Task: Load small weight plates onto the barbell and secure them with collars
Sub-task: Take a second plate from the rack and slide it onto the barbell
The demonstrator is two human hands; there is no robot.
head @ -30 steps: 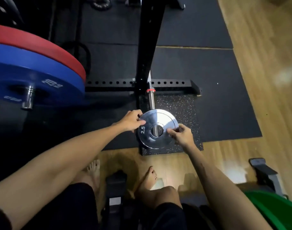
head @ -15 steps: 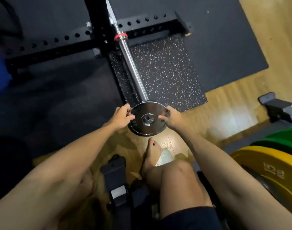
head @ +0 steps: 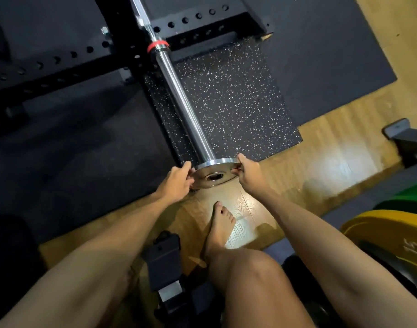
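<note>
The chrome barbell sleeve runs from the red-ringed collar stop near the black rack down toward the viewer, and its whole length up to that stop is bare. A small silver weight plate sits at the very near end of the sleeve, its centre hole just at the tip; how far it is threaded on cannot be told.

The left hand pinches the plate's left edge, fingers curled over the rim and clamped on it. The right hand does the same at the right edge, so each grip is closed on the plate, with the plate held level between them.

Below the sleeve lies a speckled black mat on a larger dark mat, whose edge meets the wooden floor. A bare foot stands on the wood just beneath the plate. To the right, well apart, lie a yellow plate and a green plate; a dark stand foot sits near the left knee.
</note>
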